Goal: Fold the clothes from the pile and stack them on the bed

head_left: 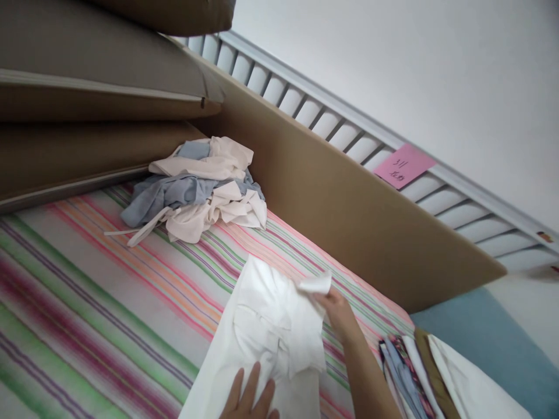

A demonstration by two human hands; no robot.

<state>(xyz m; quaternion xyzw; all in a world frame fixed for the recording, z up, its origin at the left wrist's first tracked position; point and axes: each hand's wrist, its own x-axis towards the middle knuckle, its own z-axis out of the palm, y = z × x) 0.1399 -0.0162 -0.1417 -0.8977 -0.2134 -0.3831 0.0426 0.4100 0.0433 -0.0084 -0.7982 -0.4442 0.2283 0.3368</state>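
Note:
A white garment [266,331] lies spread on the striped bedsheet [109,291] near the bottom centre. My left hand [248,398] rests flat on its lower part, fingers stretched out. My right hand [336,308] pinches a folded corner of the same white garment at its upper right edge. A heap of blue and cream clothes [196,189] sits farther back on the bed, well apart from both hands.
Brown cushions [100,87] are stacked at the upper left. A brown board [349,209] runs along the bed's far side, with a white slatted rail [349,131] behind it bearing a pink note [404,164]. Folded clothes [428,372] are stacked at lower right.

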